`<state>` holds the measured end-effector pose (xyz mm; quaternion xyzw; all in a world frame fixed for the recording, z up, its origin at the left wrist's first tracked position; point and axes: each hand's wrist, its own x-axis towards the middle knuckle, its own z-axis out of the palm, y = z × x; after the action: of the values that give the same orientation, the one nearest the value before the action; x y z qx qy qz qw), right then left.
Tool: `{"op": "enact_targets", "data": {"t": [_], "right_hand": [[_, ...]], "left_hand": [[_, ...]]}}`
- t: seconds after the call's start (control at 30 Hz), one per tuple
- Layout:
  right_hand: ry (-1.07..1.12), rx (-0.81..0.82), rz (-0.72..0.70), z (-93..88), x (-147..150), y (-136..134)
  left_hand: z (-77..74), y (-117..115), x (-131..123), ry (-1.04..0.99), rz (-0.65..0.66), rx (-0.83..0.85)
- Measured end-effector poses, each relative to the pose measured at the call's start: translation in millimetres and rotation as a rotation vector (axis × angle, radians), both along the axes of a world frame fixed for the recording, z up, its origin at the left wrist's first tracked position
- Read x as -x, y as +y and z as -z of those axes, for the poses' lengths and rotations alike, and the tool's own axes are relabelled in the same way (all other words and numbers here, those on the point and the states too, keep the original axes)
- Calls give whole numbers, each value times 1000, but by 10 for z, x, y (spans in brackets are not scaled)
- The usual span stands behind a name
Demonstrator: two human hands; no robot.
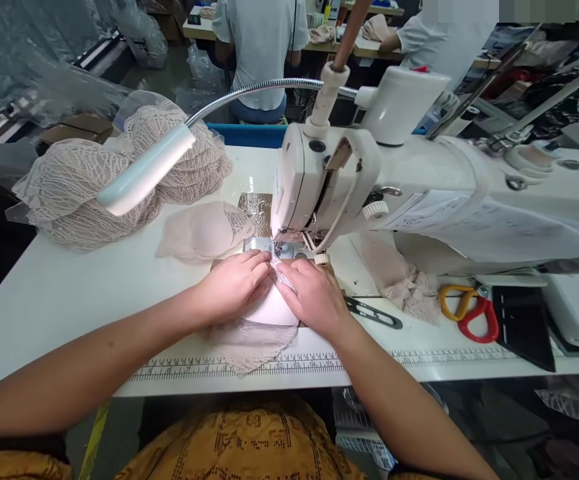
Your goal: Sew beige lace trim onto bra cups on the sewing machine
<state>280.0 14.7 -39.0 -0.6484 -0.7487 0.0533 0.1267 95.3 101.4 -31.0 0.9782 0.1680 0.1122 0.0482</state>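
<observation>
My left hand and my right hand lie side by side on a pale bra cup with lace, just in front of the needle of a white sewing machine. The fingers of both hands are pressed down flat on the fabric, fingertips close to the presser foot. The lace edge hangs over the printed ruler strip at the table's front. A second beige cup lies to the left of the needle plate.
A heap of beige lace pieces sits at the back left under a gooseneck lamp. Thread snips, red and yellow scissors and a dark tablet lie right. Other people sit at tables behind.
</observation>
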Motion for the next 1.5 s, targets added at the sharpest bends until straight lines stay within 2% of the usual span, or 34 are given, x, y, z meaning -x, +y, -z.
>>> {"op": "enact_targets", "data": {"t": [0.23,0.43,0.6,0.77,0.97,1.1,1.3,1.5], "right_hand": [[-13,10,30,-38,32,40],[-7,8,80,-56,54,73],[26,-22,61,-46,16,66],[65,-60,76,-5,-28,36],[62,-87,-28,6,-13,28],[54,-82,-51,6,-10,27],[37,-55,-23,15,-8,46],[-11,-36,45,23,14,77]], "left_hand": [[-37,182,11,59,36,54],[-36,363,0,117,127,92],[-128,507,46,164,184,51],[-216,383,61,108,170,-29],[-78,182,43,-28,142,28],[-21,191,64,-43,134,69],[-31,238,67,-62,122,109],[-24,345,48,-67,100,59]]}}
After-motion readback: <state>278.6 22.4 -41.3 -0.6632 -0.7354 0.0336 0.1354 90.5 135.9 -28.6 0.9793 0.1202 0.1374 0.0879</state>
